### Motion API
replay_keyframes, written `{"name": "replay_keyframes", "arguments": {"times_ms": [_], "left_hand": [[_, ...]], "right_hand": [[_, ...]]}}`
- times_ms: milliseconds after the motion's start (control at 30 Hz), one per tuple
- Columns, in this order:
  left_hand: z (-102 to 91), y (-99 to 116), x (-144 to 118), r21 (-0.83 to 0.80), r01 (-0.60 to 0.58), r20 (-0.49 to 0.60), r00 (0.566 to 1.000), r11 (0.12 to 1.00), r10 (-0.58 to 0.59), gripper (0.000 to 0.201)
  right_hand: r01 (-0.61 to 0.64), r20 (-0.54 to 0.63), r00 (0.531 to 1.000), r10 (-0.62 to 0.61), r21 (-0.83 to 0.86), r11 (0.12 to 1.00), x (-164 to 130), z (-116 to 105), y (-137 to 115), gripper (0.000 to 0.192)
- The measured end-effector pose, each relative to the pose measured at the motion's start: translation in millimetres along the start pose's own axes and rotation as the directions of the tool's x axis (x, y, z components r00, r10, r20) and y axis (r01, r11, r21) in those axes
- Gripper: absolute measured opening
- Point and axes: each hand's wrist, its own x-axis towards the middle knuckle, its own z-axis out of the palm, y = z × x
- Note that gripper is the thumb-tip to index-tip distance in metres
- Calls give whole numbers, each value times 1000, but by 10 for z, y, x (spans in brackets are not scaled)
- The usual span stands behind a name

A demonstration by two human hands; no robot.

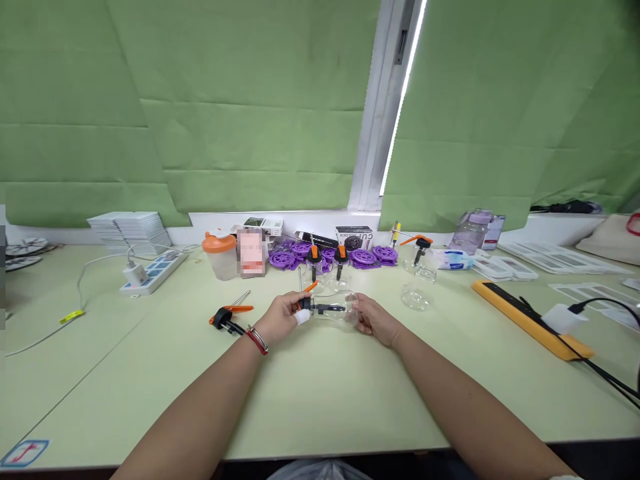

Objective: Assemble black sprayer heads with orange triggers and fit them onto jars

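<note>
A clear glass bottle (334,319) is held on its side above the table, with a black tube inside it. My left hand (281,319) is closed around its black cap with an orange lever; one finger has a white wrap. The bottle's other end is gripped by my right hand (375,321). Left of my left hand lies a loose black pump head (221,319) with an orange lever and metal spout. Just behind stand two glass bottles with black-and-orange tops (313,256) (341,255). A topless glass piece (417,299) sits to the right.
Purple wheel-shaped parts (283,259) and boxes (354,236) line the back. An orange-lidded cup (219,257) stands at left, near a white power strip (155,272). At right are another capped bottle (416,257), a tissue pack (454,259) and a yellow power strip (525,320) with cables.
</note>
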Motion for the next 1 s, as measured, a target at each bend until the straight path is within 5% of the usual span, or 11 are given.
{"name": "replay_keyframes", "arguments": {"times_ms": [367, 467, 533, 633, 733, 833, 900, 1000], "left_hand": [[-17, 78, -32, 233, -142, 44, 990, 962, 136, 39], [-49, 92, -35, 266, -152, 15, 988, 952, 154, 39], [-42, 103, -44, 289, -154, -11, 986, 945, 164, 40], [28, 131, -70, 296, -195, 16, 980, 935, 199, 48], [88, 170, -85, 225, -277, 106, 960, 934, 260, 68], [-34, 208, -62, 311, -330, 73, 943, 891, 323, 70], [-245, 228, -29, 541, -227, -82, 944, 810, 319, 56], [-642, 238, 19, 793, 243, -393, 905, 559, 164, 48]], "right_hand": [[-49, -91, 995, 41, -89, 995, 38, 28, 20, 48], [146, -164, 961, -224, -385, 911, -43, 85, -45, 55], [296, -85, 890, -448, -639, 710, -94, 149, -76, 55], [339, 62, 849, -524, -825, 452, -103, 248, -45, 67], [246, -43, 826, -562, -870, 428, -21, 266, 67, 67], [205, -205, 751, -628, -831, 518, 104, 143, 181, 60], [141, -378, 681, -627, -772, 620, 189, 5, 226, 65], [14, -541, 623, -566, -715, 699, 307, -202, 240, 70]]}}
